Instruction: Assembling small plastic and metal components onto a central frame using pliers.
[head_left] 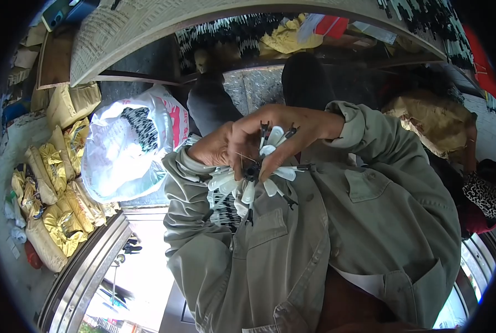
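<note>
Two hands [208,147] [292,123] — white bundle [248,191] between.

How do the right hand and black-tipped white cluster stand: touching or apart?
Touching: in the head view, the right hand lays its thumb against the black-tipped white cluster.

1. The white pieces [271,187] looked like smooth plastic with a soft sheen; their black forked tips [291,203] looked like duller plastic.
2. The bag [108,176] at left was thin, glossy, wrinkled plastic.
3. The yellow packets [52,162] farther left were shiny and crinkled.
4. The shirt [364,238] was matt cloth.
5. The sack [434,122] at right looked like creased brown paper.
6. The near-left frame [87,273] looked like smooth, shiny metal.
</note>
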